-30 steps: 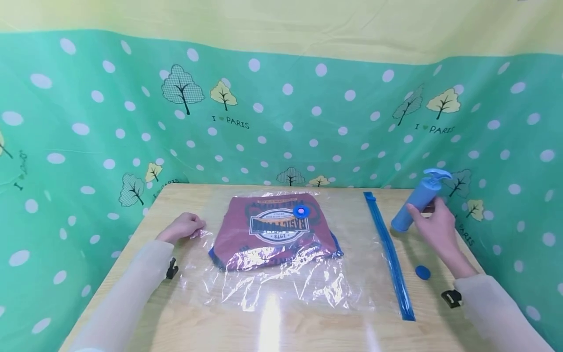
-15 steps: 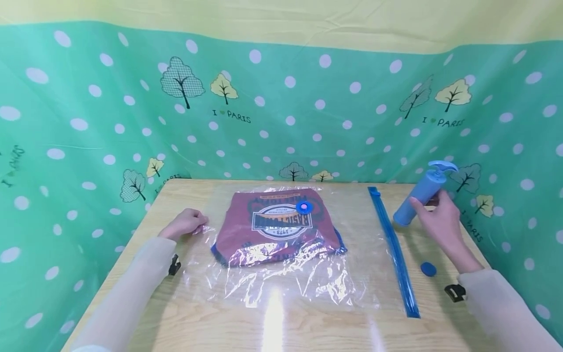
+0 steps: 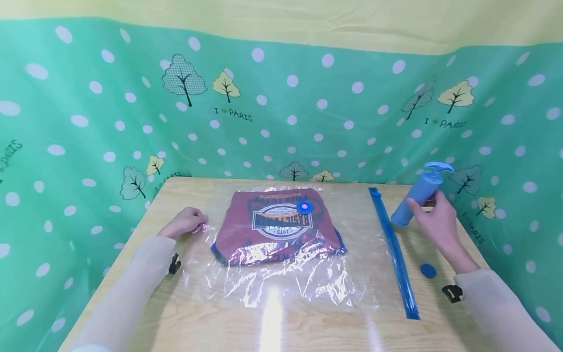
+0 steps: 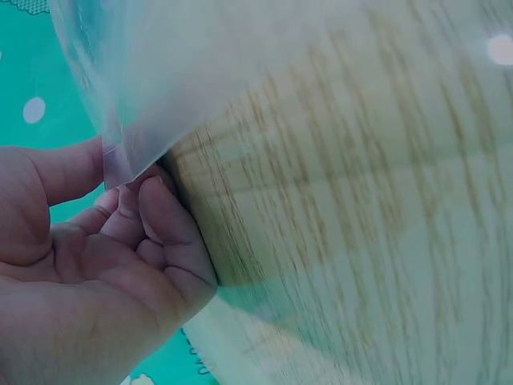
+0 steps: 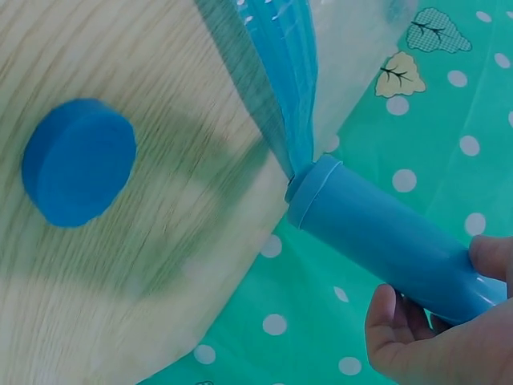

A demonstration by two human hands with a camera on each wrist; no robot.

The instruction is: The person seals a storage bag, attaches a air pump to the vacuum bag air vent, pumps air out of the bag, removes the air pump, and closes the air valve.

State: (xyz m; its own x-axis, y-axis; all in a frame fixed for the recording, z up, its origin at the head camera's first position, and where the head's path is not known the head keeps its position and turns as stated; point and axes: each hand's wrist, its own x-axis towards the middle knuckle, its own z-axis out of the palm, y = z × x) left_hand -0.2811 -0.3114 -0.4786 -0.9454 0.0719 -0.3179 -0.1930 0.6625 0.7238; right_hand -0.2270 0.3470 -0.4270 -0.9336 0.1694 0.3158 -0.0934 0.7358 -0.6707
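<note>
A clear vacuum storage bag point(image 3: 360, 244) lies flat on the wooden table with a folded maroon garment point(image 3: 237, 215) inside. On its top face sits a round blue valve point(image 3: 304, 207), and a blue zip strip point(image 3: 396, 254) runs down its right end. My left hand point(image 3: 185, 223) pinches the bag's left edge; the left wrist view has the film point(image 4: 128, 152) between thumb and fingers. In my right hand point(image 3: 437, 220) is a blue hand pump point(image 3: 415, 198), gripped round its barrel and tilted, handle up. The right wrist view has the pump barrel point(image 5: 393, 241) near the zip strip.
A round blue cap point(image 3: 428, 270) lies on the table point(image 3: 308, 332) to the right of the zip strip. Behind and at both sides hangs a green dotted curtain point(image 3: 281, 117), close to the table's back edge.
The head view has shifted slightly. My right hand keeps its grip on the pump, which has barely moved. The left hand stays at the bag's edge.
</note>
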